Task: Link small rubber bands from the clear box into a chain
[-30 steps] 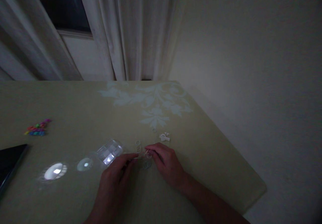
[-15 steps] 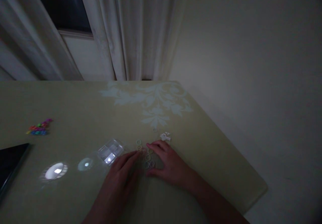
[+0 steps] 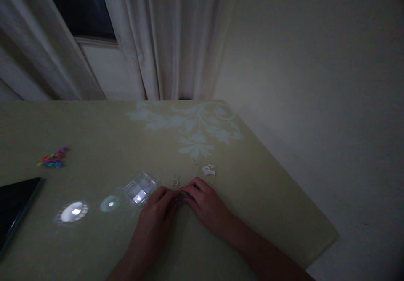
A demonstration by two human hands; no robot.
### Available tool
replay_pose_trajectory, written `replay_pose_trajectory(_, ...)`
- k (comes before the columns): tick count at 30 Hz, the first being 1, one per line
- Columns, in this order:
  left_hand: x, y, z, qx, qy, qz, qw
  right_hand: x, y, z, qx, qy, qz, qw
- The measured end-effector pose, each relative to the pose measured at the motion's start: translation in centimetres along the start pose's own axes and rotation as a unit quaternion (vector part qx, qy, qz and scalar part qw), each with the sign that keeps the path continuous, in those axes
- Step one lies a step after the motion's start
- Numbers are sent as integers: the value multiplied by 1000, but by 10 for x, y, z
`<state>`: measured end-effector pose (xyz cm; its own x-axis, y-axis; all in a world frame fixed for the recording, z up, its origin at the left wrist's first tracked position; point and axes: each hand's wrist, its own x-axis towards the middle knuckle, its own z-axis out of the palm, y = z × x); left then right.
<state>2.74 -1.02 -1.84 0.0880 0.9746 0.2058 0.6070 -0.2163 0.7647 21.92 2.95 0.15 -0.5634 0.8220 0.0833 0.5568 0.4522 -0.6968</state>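
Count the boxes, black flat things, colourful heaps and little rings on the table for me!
Clear plastic box with compartments: 1
Glossy black flat slab: 1
Heap of small multicoloured pieces: 1
Small pale round rings: at least 3; more may be hidden
Total: at least 6

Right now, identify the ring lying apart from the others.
The pale ring left of the white piece; other visible rings cluster near the left hand.

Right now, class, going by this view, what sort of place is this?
Probably a room in a home: pale curtains hang beside a dark window, behind a leaf-patterned table.
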Motion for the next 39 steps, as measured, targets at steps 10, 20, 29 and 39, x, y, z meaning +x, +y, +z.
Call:
replay_pose_trajectory(10,-2,2,-7,-26,22,9,999,0,3,-2,-6,34,-10,999)
replay_pose_trajectory(20,-1,3,-12,-27,43,0,999,1,19,-15,-26,85,6,996)
replay_pose_trajectory(29,-5,-3,-8,79,47,57,994,1,23,-26,-86,116,50,988)
replay_pose_trajectory(39,-10,-7,-2,121,21,109,986,10,30,-22,-213,103,15,972)
